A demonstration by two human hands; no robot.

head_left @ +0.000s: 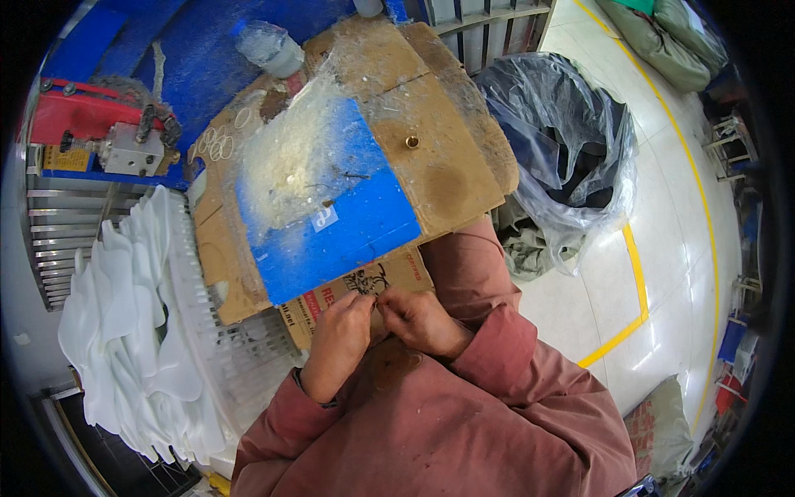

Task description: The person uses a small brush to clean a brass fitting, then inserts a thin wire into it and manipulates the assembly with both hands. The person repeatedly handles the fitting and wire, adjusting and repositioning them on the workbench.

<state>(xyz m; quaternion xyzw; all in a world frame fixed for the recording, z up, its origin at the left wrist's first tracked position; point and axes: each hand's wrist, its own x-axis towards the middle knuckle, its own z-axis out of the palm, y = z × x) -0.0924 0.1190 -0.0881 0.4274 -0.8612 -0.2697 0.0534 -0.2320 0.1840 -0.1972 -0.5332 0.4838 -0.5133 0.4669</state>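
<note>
The left hand (342, 331) and the right hand (424, 321) are brought together near the person's body, knuckles up. The fingers of both are curled in and the tips meet or almost meet; whether they pinch anything, and what, cannot be told, as the spot is small and dark. Behind and below the fingertips is a printed brown box (414, 277), partly hidden by the hands. Just beyond it lies the blue board (344, 257), its near edge tilted toward the person's left. Pale powder (286, 161) coats its far left part, and a few dark scraps lie on it.

The board rests on brown cardboard (451, 178), which covers the surface and is dusty at the far side. To the right of the board, a small brass ring (411, 142) sits on the cardboard. To the left are several thin white rings (221, 147), some overlapping. A clear bottle (272, 51) is at the far side.

At the far left is a red machine (79, 114); nearer, white sheets (132, 331) hang in a row beside a pale crate (240, 385). To the right, a clear bag (571, 207) lines a round bin holding dark material.
</note>
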